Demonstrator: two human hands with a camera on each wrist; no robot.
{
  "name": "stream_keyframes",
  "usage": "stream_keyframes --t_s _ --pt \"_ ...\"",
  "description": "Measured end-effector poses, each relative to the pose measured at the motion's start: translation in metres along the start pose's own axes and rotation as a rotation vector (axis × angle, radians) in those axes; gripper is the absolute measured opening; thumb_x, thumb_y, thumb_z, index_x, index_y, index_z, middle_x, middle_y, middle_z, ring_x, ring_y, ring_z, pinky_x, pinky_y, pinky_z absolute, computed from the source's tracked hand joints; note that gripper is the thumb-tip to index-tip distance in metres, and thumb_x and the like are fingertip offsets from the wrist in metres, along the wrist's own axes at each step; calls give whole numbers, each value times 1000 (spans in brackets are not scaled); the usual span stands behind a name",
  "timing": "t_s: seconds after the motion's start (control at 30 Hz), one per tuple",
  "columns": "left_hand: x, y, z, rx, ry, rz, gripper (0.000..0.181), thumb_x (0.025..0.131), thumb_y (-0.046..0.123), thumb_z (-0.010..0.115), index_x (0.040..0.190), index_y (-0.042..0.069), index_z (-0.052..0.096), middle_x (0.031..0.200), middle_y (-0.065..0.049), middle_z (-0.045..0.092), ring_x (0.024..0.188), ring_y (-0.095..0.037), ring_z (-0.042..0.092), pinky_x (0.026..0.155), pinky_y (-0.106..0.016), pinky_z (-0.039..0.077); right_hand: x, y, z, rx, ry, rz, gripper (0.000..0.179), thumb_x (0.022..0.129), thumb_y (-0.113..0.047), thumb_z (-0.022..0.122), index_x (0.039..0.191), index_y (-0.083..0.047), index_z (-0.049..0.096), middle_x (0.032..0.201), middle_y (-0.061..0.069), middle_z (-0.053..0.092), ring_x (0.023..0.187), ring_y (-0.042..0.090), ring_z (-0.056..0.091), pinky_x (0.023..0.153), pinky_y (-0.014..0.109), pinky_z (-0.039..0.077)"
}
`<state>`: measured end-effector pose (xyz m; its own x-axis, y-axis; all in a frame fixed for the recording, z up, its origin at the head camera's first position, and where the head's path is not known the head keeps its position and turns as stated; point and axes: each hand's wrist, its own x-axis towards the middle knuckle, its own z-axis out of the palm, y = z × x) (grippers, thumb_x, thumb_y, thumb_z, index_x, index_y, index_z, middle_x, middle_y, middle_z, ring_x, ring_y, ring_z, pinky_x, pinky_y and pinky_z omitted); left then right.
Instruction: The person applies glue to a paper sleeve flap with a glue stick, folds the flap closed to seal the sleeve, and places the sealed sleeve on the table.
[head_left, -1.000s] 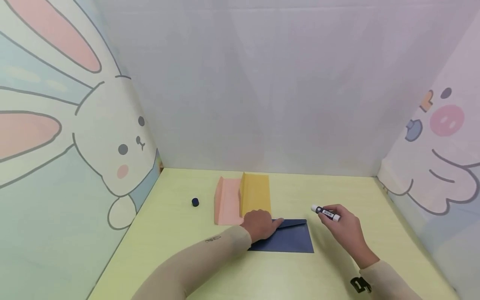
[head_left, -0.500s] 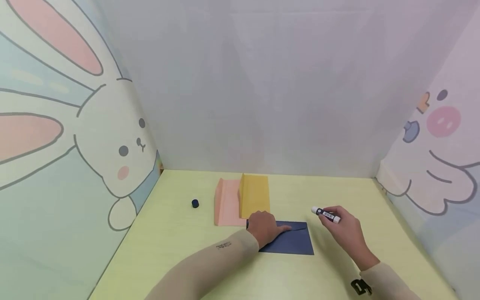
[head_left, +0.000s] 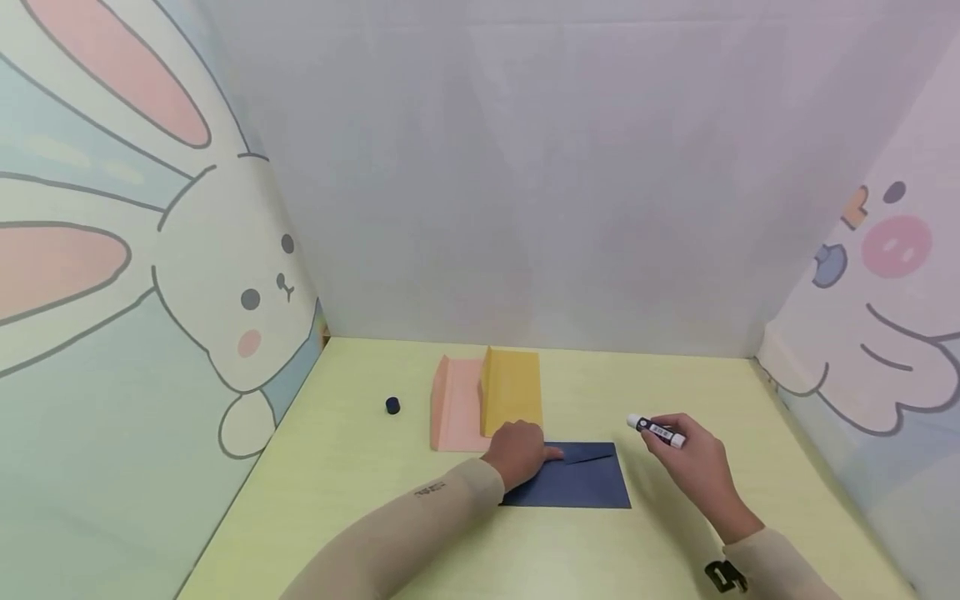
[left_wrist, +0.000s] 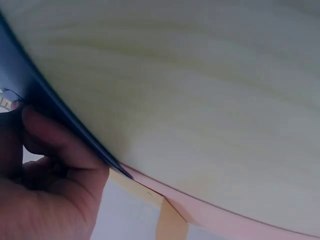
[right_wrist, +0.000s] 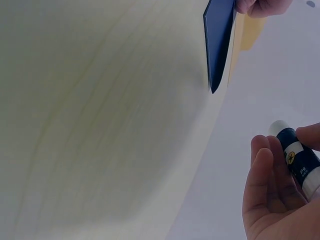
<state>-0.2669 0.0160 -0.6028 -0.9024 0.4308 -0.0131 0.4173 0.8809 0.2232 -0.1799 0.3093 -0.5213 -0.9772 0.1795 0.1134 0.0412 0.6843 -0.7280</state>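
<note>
"What's furthest left?"

"A rabbit drawn on the wall, then the pale yellow table with a small dark cap on it."

"And next?"

"A pink envelope, its left flap turned up. A yellow envelope overlaps its right edge, and that one's left flap is raised too."

"Where's the left hand?"

"The left hand rests on the left part of a blue envelope, which lies on the table just in front of the yellow one. Its thumb touches the flap; the other fingers are mostly hidden, so I can't tell if they're curled."

"Further right?"

"A glue stick, held above the table near the blue envelope's far right corner. The right hand pinches it between thumb and fingers. Last comes a pig on the other wall."
</note>
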Motion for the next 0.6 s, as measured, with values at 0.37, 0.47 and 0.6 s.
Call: stream_keyframes --t_s 0.37,0.47,0.6 --pt "-20 8 -53 -178 -142 -63 29 112 30 83 101 12 63 84 -3 67 77 -19 65 73 -31 50 1 4 1 -2 -2 17 37 109 -28 86 134 -1 79 119 21 87 81 -3 66 65 25 56" --pt "-23 9 -57 -166 -139 -46 25 113 25 82 103 12 63 85 -2 67 77 -18 64 73 -31 48 2 4 1 -3 -5 20 38 109 -28 87 134 -1 79 118 20 88 82 -3 66 65 25 56" --pt "-22 7 -52 -155 -126 -32 27 113 28 82 102 13 62 85 -2 66 77 -18 63 73 -31 48 3 3 2 -6 -10 21 38 109 -29 87 135 -1 79 119 21 88 82 -3 66 66 25 56"
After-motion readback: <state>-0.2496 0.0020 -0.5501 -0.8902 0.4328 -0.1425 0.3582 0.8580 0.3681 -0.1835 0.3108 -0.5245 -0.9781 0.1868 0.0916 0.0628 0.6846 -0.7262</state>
